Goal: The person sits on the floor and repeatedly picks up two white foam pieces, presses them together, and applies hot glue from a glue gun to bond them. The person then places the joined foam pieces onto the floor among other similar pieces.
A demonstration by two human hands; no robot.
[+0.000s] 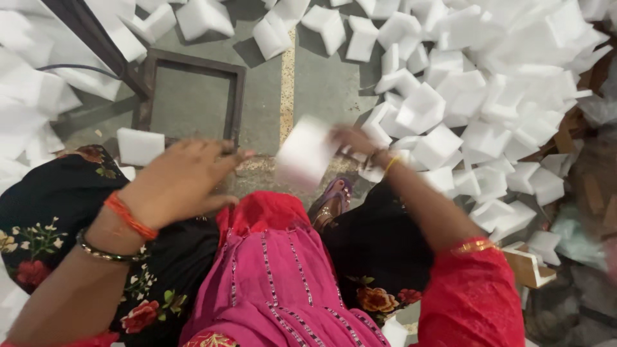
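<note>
Seated on the floor (263, 103), the person is sorting white foam blocks — a pick-and-pass step, by the look of it.

Right hand (352, 139): fingers closed on the far edge of a white foam block (305, 156), which sits between the two hands, above the knees, blurred (it reads as in motion, so the exact grip is hard to tell). Just right of it lies the big foam pile (488, 96), spreading to the far right.

Left hand (183, 183): fingers loosely spread, palm down, holding nothing — it hovers near the middle, just right of a single foam block (139, 146) lying on the near left. A dark metal frame (193, 96) lies flat on the floor beyond that. More loose foam (38, 83) heaps up at far left.

Judgement: the block is mid-transfer from the right pile toward the left. The receiving hand would need to meet it squarely and close on its faces; the foam looks light and likely to slip from a loose grasp.
</note>
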